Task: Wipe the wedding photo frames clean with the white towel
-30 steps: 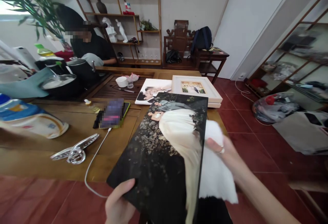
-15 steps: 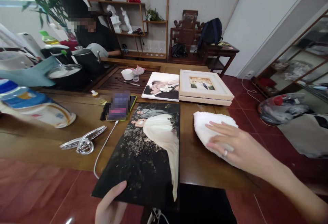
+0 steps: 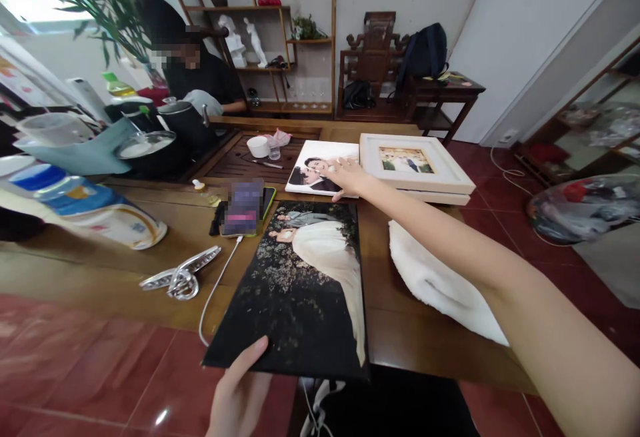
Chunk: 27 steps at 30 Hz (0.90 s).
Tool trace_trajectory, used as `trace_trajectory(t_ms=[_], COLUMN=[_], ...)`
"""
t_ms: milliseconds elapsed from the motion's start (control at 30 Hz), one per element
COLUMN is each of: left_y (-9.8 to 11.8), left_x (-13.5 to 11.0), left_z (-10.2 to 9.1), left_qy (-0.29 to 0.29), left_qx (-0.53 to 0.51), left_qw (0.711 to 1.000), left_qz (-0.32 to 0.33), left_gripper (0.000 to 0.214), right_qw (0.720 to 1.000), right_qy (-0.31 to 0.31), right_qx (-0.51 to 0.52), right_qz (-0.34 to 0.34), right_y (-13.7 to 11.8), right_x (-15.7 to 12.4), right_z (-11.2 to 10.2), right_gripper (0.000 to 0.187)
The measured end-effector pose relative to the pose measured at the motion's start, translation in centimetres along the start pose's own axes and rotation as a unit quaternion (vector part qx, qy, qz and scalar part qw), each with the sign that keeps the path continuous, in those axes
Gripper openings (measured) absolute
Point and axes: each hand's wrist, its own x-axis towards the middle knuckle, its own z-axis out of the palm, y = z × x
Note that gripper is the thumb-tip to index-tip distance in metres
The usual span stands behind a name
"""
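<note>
My left hand (image 3: 240, 387) is closed on the near edge of a dark wedding photo panel (image 3: 295, 304), thumb on top, fingers hidden below. The panel shows a couple, one in a long white dress, and juts past the table edge. Beyond it, my right hand (image 3: 347, 176) reaches across with its fingers outstretched over the right part of a smaller white-edged photo panel (image 3: 313, 167); whether it presses on it I cannot tell. Right of that lies a pale framed photo (image 3: 440, 154) on top of another frame. Beneath my right forearm lies a white cloth (image 3: 425, 277), partly hidden.
On the table's left are a silver hair clip (image 3: 183, 274), a phone (image 3: 243, 207) with a white cable, a small dropper bottle (image 3: 203, 190) and a large blue-and-white pack (image 3: 95, 207). Behind stand a white cup (image 3: 258, 146) and dark pots (image 3: 183, 124). A person (image 3: 200, 77) sits across.
My right hand has left the white cloth and moved forward and left to the smaller photo panel. My left hand still holds the dark panel. The view has shifted slightly.
</note>
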Motion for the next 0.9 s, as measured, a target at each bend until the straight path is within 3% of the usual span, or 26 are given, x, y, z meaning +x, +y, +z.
trace_trajectory(t_ms=[67,200,400,633,900], left_y=[0.2,0.2,-0.1,1.0,1.9], left_x=[-0.4,-1.6,-2.5,-1.3,1.8], left_z=[0.4,1.9,3.8,5.0,9.0], left_qy=[-0.009,-0.108,-0.093,-0.096,-0.176], left_qx=[-0.022,-0.024,0.004,0.015,0.004], left_qw=[1.0,0.994,0.996,0.995,0.982], left_qz=[-0.004,0.018,-0.002,0.024,0.062], left_gripper=[0.049,0.055,0.057,0.056,0.038], right_qw=[0.999,0.997,0.995,0.995,0.994], right_qy=[-0.029,-0.051,-0.014,0.06,0.103], right_qx=[-0.011,-0.036,-0.077,-0.043,-0.022], right_qz=[-0.01,-0.047,-0.067,-0.069,-0.026], right_y=[0.3,-0.1,-0.4,3.2,4.5], right_x=[0.9,0.9,0.6,1.1,1.2], right_z=[0.7,1.7,1.1,-1.4,-1.9], right_gripper=[0.075,0.067,0.059,0.076,0.055])
